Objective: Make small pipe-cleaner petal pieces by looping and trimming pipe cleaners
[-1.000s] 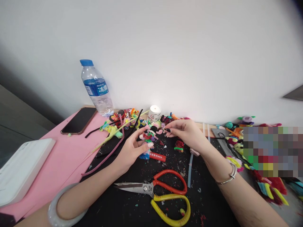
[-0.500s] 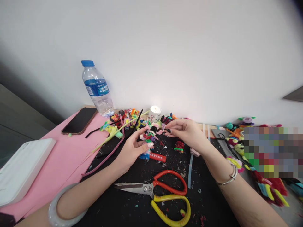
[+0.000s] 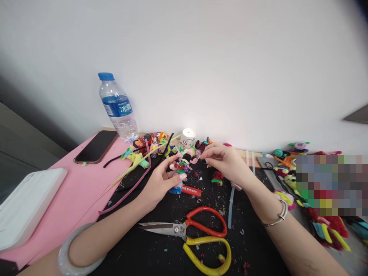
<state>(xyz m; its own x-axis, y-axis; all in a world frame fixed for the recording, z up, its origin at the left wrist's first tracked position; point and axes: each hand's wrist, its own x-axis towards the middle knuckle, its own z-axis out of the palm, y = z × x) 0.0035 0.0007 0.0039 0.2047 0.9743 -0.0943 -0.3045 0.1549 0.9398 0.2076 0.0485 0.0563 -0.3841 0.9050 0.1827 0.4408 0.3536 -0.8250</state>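
Wall (image 3: 195,69): white, 10 to 2 o'clock; every clock reading here is taken from the fuzzy figure (image 3: 182,167).
Table (image 3: 243,154): against the wall, a pale wooden strip showing along its back.
Black mat (image 3: 166,253): on the table, at 6 o'clock, speckled with coloured clippings.
Pink sheet (image 3: 83,188): toward 9 o'clock, beside the black mat.
White box (image 3: 31,207): rounded corners, on the pink sheet, between 8 and 9 o'clock.
Water bottle (image 3: 118,109): at 10 o'clock, blue cap and label, tilted.
Scissors (image 3: 184,229): at 6 o'clock, lying on the mat, one red and one yellow handle, tips toward 8.
Smartphone (image 3: 96,147): at 9 o'clock, dark screen up.
Left hand (image 3: 161,182): coming in from 8 o'clock, gripping the figure between thumb and fingers.
Right hand (image 3: 230,161): at 3 o'clock, thumb and forefinger drawn together just beside the figure's pink side piece; cannot tell whether anything is pinched there.
Figure: held above the mat, multicoloured, with red tinsel at its middle.
Paper cup (image 3: 188,138): upside down at 12 o'clock, near the wall.
Red strip (image 3: 192,191): at 5 o'clock, white lettering.
Tinsel roll (image 3: 217,177): red and green, between 3 and 4 o'clock.
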